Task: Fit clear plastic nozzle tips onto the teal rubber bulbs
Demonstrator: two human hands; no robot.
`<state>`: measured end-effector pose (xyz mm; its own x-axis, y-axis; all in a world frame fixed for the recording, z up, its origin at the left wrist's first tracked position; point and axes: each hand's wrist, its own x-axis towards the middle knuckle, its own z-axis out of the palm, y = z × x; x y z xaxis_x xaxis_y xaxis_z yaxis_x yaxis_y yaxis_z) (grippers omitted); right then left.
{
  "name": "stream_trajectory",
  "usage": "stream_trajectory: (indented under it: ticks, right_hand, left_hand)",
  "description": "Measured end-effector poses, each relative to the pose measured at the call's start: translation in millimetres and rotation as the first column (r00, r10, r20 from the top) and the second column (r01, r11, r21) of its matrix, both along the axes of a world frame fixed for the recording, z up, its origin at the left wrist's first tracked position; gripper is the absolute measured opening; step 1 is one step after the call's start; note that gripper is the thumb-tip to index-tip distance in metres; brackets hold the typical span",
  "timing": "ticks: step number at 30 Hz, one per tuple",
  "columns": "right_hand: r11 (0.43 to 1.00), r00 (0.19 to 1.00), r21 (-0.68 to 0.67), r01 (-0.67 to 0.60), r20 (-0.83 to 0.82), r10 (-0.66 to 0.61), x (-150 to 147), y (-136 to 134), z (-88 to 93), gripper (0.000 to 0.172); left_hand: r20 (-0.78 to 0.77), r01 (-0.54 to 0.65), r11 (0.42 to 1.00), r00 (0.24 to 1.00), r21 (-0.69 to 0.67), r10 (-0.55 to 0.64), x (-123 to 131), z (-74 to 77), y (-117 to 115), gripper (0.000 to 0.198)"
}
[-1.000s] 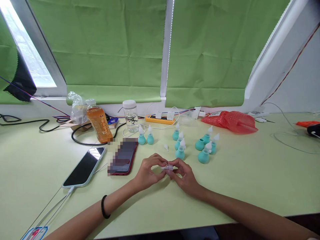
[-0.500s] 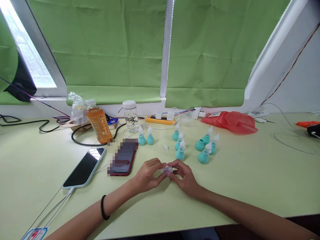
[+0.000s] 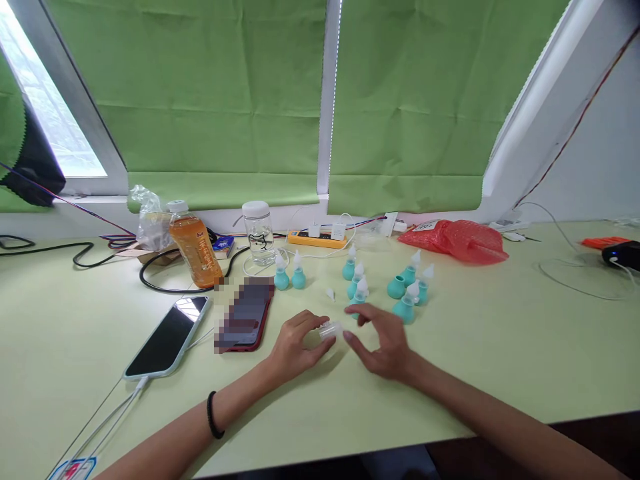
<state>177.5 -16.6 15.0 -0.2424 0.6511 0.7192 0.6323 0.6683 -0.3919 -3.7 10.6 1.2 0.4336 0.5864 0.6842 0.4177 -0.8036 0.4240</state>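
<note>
My left hand [image 3: 299, 343] pinches a small clear plastic tube [image 3: 331, 329] between thumb and fingers, above the table. Just to its right, my right hand [image 3: 383, 340] is open, thumb and fingers apart, with nothing in it. Beyond the hands stand several teal squeeze bulbs with clear pointed tips, such as one bulb [image 3: 404, 311] at the right and another [image 3: 282, 279] at the left. One teal bulb [image 3: 396, 287] has no tip on its open neck. A small loose white tip [image 3: 331, 294] lies on the table in front of my left hand.
Left of my hands lie a red-cased phone [image 3: 246, 320] and a pale-cased phone [image 3: 167, 339] on a cable. Behind stand an orange drink bottle [image 3: 197, 250], a clear jar [image 3: 259, 237], a yellow power strip [image 3: 317, 241] and a red plastic bag [image 3: 455, 241].
My right hand has let go of the clear tube and moved right, its fingers spreading. The tube stays in my left hand. The view has shifted slightly.
</note>
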Motion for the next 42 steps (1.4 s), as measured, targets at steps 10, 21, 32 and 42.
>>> stream_trajectory:
  ticks: [10,21,32,42]
  right_hand:
    - [0.692,0.653,-0.293,0.659,0.680,-0.334,84.1,89.5,87.1,0.028]
    - [0.566,0.697,-0.553,0.611,0.715,-0.054,97.2,123.9,67.3,0.040]
    - [0.722,0.596,-0.294,0.626,0.778,-0.200,84.5,101.9,94.7,0.018]
    - [0.896,0.887,-0.279,-0.344,-0.411,0.212,35.6,29.6,100.7,0.039]
  left_hand:
    - [-0.011,-0.084,0.989,0.996,-0.119,0.083,1.0,-3.7,2.5,0.018]
    - [-0.082,-0.069,0.988,0.995,-0.139,0.058,1.6,-6.8,0.5,0.019]
    - [0.055,-0.112,0.956,0.990,-0.271,0.132,1.7,-9.0,3.6,0.023]
    - [0.290,-0.070,0.844,0.921,-0.532,0.260,-0.9,-3.4,10.6,0.031]
